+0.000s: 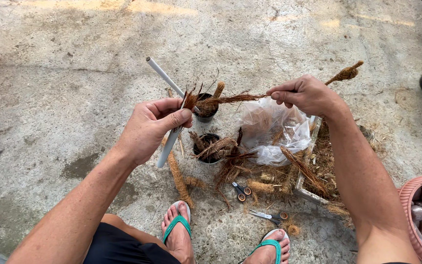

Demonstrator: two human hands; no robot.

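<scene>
Concrete floor: left hand (150, 128) grips a white tube (168, 112) and fibre end; right hand (305, 94) pinches the brown strand (230, 99) (probably coconut fibre) taut. Even tension keeps wraps tight.

On the floor (74, 63), two pots (206, 113) sit at 12 o'clock from the feet (178, 230). A plastic bag (274, 132) lies at their 3 o'clock, resting on a tray (305, 188). Scissors (242, 190) lie between pots and feet; a basket (409, 195) stands at far 3 o'clock.

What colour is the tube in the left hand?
The tube is white, gripped by the left hand; the head view shows it.
</scene>
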